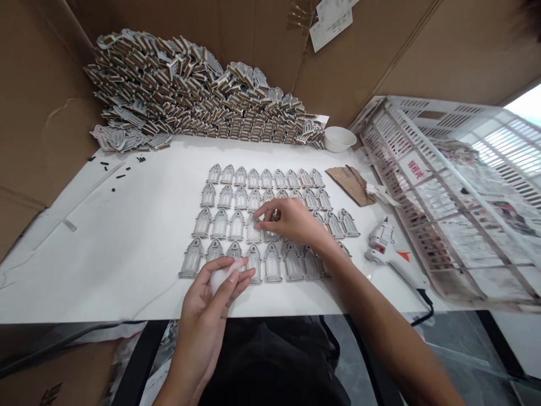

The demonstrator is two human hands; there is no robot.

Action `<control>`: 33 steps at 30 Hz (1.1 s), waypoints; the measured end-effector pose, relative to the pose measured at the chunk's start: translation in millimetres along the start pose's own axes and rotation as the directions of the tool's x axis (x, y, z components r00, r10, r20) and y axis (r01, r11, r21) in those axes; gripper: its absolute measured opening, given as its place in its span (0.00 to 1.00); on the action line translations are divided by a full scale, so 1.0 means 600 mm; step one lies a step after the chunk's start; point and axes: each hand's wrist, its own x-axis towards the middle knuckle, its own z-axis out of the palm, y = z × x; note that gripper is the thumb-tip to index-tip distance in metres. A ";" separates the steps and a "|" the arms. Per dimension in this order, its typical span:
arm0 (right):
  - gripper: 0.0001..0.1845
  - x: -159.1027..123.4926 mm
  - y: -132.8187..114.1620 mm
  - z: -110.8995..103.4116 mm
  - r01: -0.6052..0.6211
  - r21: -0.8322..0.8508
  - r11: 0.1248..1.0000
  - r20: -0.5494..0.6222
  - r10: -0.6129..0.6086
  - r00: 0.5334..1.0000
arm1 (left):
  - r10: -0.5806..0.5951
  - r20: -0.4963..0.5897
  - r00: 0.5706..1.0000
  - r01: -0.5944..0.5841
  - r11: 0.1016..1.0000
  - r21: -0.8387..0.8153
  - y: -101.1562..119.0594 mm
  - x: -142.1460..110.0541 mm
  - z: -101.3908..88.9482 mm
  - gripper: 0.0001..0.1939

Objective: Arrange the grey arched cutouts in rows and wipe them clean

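My left hand [207,310] is closed around a whitish, translucent bundle [218,277], perhaps thin sheets, just in front of the nearest row. Over the third row from the back, my right hand [287,219] reaches in with thumb and forefinger nearly together at a small arched window piece [254,230]. Whatever lies between those fingertips is too small to make out. Grey arched window pieces [273,263] lie flat on the white table [127,242] in several rows, their points toward the back. My right hand and forearm hide part of the rows.
A large heap of similar pieces [190,90] rises against the cardboard wall [270,34]. Back right stands a white bowl [340,139], with a cardboard scrap [350,185] nearby. A glue gun [395,256] lies at right beside a white plastic basket [443,186]. Dark bits [120,176] are scattered left.
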 end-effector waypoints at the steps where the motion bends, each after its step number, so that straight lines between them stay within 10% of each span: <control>1: 0.08 -0.001 -0.002 0.001 -0.001 -0.019 1.000 -0.016 0.001 1.000 | 0.002 -0.002 1.000 -0.002 1.000 0.002 0.000 0.000 0.000 0.25; 10: 0.14 -0.039 -0.061 -0.014 0.016 0.335 0.942 0.338 -0.135 0.932 | 0.014 -0.034 0.999 -0.012 0.998 0.056 0.002 0.000 0.007 0.28; 22: 0.09 -0.063 -0.072 -0.005 -0.023 0.383 0.923 0.187 -0.053 0.981 | 0.019 -0.051 0.999 -0.014 0.995 0.099 -0.001 0.000 0.020 0.30; 33: 0.08 -0.025 0.009 -0.039 -0.100 0.108 0.989 -0.043 0.105 0.994 | -0.029 0.047 0.998 0.035 0.992 -0.122 -0.012 0.002 0.042 0.21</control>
